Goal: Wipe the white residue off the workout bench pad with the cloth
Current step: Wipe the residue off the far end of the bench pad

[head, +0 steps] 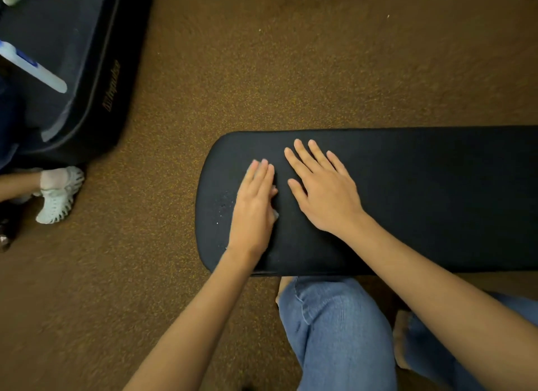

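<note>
The black bench pad runs across the right half of the view, its rounded end pointing left. My left hand lies flat on the pad near that end, fingers straight, pressing a small pale cloth of which only slivers show at the thumb side. White specks of residue dot the pad just left of that hand. My right hand rests flat on the pad beside it, fingers spread, holding nothing.
Brown speckled flooring surrounds the bench. A dark padded piece of equipment with a white bottle on it stands at the upper left. Another person's foot in a white shoe is at the left. My jeans-clad knees are below the pad.
</note>
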### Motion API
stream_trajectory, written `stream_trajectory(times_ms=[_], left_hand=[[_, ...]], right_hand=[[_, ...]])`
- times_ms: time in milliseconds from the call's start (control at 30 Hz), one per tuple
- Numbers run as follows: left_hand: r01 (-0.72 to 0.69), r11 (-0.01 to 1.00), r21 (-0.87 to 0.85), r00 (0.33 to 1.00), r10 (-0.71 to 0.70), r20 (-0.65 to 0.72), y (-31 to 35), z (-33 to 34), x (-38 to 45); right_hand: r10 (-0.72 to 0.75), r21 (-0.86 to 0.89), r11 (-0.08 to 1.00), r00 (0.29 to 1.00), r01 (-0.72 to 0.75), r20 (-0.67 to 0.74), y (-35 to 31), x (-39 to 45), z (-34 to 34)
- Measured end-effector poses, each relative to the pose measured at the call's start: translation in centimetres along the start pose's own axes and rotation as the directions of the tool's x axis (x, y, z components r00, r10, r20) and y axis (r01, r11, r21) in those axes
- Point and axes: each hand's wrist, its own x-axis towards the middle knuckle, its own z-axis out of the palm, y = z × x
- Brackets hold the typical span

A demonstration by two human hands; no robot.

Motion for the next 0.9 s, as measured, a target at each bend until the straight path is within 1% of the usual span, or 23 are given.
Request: stream_trajectory(times_ms=[67,133,200,233,333,400,433,500,567,633,700,767,833,900], left_hand=[[0.031,0.999,0.027,0.999,-0.030,-0.009,-1.4,-0.2,3.2],[0.113,0.994,0.015,0.992,-0.112,-0.055,-2.4,-0.6,5.7],[0.178,0.984,-0.032,0.980,-0.180,-0.089,-2.5,-0.8,6.0],[0.187,0.981,-0.059,0.978,-0.192,-0.087,-2.0,-1.0,5.2],[0.149,0.978,-0.148,0.986,-0.159,-0.058,0.3,-1.1,-0.6],[0.117,0.982,-0.148,0.992,-0.123,-0.030,1.1,-1.4,-3.6],[0.098,0.987,-0.130,0.995,-0.102,-0.021,0.8,-1.5,-3.9],[0.084,0.994,-0.072,0.996,-0.084,-0.002,-0.8,-1.6,-2.1],[0.082,0.997,-0.003,0.996,-0.082,-0.035,-2.8,-1.7,1.4],[0.154,0.988,0.026,0.986,-0.152,-0.069,-4.5,-1.8,4.8],[0.215,0.977,0.005,0.971,-0.213,-0.111,-5.1,-1.8,6.1],[0.236,0.970,-0.048,0.961,-0.241,-0.133,-3.8,-1.7,3.8],[0.220,0.968,-0.124,0.966,-0.234,-0.113,-1.2,-1.5,-1.3],[0.201,0.967,-0.154,0.972,-0.217,-0.094,1.1,-1.7,-6.1]], right_hand=[[0.004,0.006,1.000,1.000,-0.004,0.000,0.0,-0.1,0.0],[0.006,0.009,1.000,1.000,-0.006,0.002,0.0,-0.2,-0.1],[0.003,0.017,1.000,1.000,-0.003,0.010,0.0,-0.1,-0.2],[0.001,0.017,1.000,1.000,-0.001,0.012,-0.1,-0.1,-0.3],[-0.004,0.022,1.000,1.000,0.003,0.015,-0.1,-0.3,-0.2],[-0.003,0.028,1.000,1.000,0.003,0.006,0.1,-0.3,-0.1],[0.000,0.032,1.000,1.000,0.000,0.003,0.1,-0.3,-0.1],[-0.003,0.031,1.000,1.000,0.002,0.007,0.2,-0.3,-0.1],[-0.012,0.032,0.999,1.000,0.011,0.009,0.3,-0.3,0.0],[-0.013,0.046,0.999,1.000,0.013,0.002,0.4,-0.3,0.0],[-0.008,0.048,0.999,1.000,0.008,-0.005,0.3,-0.3,0.0],[-0.007,0.042,0.999,1.000,0.007,-0.001,0.2,-0.3,0.1],[-0.003,0.042,0.999,1.000,0.003,0.000,0.2,-0.3,0.2],[0.001,0.044,0.999,1.000,-0.001,-0.009,0.2,-0.3,0.2]])
